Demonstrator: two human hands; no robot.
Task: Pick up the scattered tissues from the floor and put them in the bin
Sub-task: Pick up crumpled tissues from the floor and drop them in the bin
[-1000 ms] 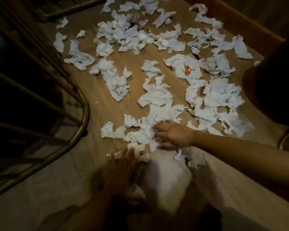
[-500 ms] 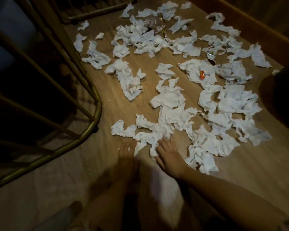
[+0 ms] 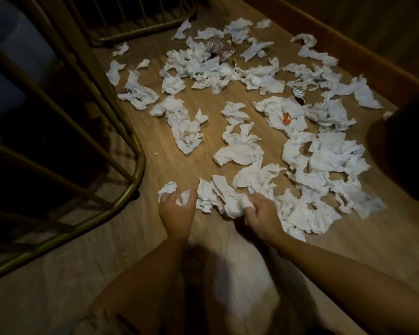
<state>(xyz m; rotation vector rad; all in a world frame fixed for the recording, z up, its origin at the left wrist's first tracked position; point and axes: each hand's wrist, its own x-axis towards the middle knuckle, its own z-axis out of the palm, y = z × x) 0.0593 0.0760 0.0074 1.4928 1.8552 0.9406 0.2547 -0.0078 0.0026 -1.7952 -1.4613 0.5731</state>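
Wooden floor point(image 3: 203, 165) covered in crumpled tissues point(image 3: 240, 151). Now grabbing: left hand point(image 3: 177, 211) closed around one, right hand point(image 3: 261, 216) pinching another. No longer flat. Bin unseen.

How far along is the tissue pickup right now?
Barely started. No bin is clearly visible, so nothing shows as binned. In hand: the left hand closes on a small tissue and the right hand bunches a crumpled tissue. Left: dozens of scattered tissues across the wooden floor.

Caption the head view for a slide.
Both hands gather crumpled tissues: left hand and right hand each grasp one, many more strewn over the wooden floor.
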